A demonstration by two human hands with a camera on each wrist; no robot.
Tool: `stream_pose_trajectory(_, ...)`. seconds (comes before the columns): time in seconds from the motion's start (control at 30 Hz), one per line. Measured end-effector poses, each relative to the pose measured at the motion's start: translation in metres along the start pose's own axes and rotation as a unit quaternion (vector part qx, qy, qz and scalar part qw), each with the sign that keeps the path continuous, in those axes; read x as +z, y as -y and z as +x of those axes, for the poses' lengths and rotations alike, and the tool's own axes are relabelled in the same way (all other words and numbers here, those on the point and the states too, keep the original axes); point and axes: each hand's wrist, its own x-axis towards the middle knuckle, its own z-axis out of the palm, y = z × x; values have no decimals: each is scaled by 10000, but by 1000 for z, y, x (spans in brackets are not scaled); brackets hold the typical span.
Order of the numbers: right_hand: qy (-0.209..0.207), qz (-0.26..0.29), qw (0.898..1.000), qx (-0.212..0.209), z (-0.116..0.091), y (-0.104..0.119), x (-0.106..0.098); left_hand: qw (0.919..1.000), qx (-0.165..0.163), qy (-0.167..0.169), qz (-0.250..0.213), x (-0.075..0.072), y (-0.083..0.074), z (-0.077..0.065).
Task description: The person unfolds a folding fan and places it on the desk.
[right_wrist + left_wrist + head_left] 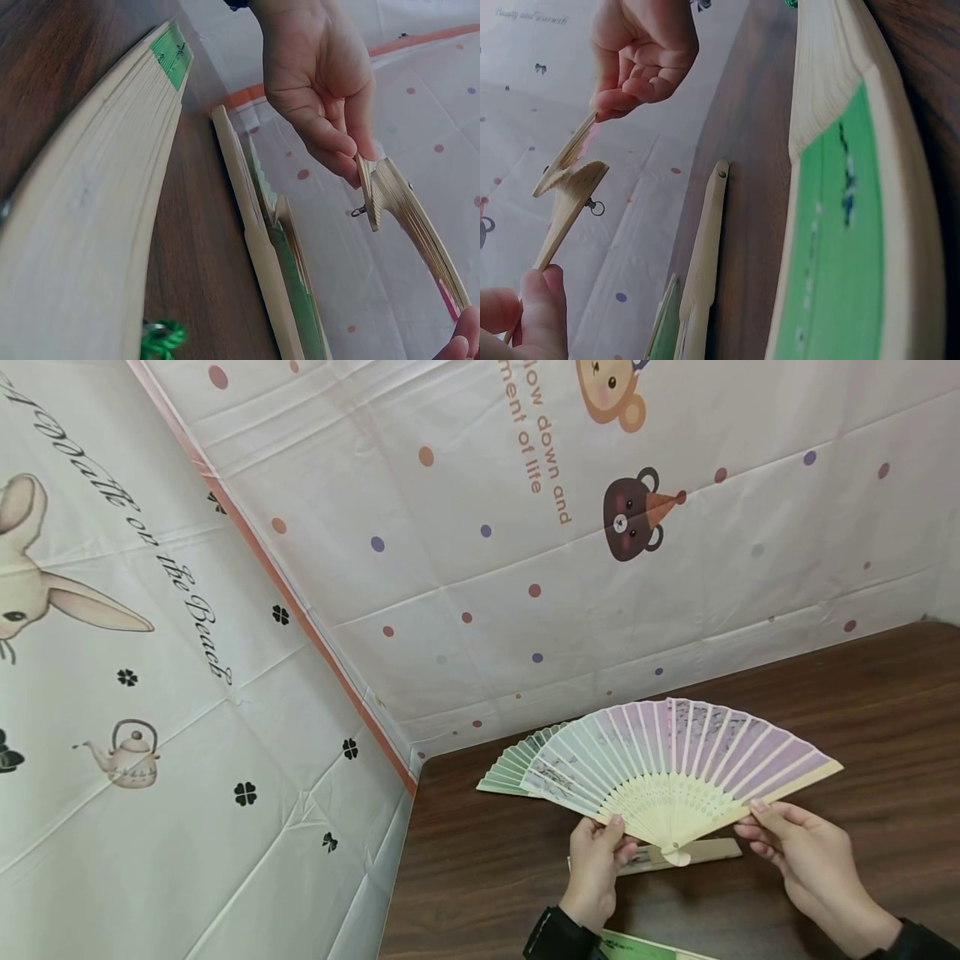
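Observation:
A spread folding fan [637, 743], shading from pale green to lilac with cream ribs, is held up above the table. My left hand [595, 870] pinches its left outer rib between thumb and fingers. On the other side, my right hand [813, 858] grips the right outer rib near the wooden base. A small metal ring hangs at the pivot in the left wrist view. Below the fan lies a folded fan [716, 852] with light wooden ribs. Nearer to me is another folded fan [840, 225], green with pale ribs, partly cut off in the head view.
A spread green fan [510, 768] lies at the back left of the dark wooden table [892, 718], partly hidden by the held fan. Printed sheets [450, 677] hang along the table's back and left sides. A green cord [161, 337] is by the near folded fan.

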Motion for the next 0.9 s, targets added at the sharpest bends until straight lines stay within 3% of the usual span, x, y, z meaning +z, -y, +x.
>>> stream_pose_trajectory(0.23,-108,-21,9998,180,3,-2,-4,10000,-21,-24,-57,1,0,1)
stream_pose_trajectory(0.5,35,336,9994,64,4,-5,-7,9998,-38,-11,-183,1,2,-1)
stream_pose_trajectory(0.63,-85,240,9996,138,6,-6,-9,9997,-66,-21,-217,2,1,-2)
stream_pose_trajectory(0.9,-124,589,9980,165,-3,3,0,9991,-300,-136,-284,4,-2,-3)
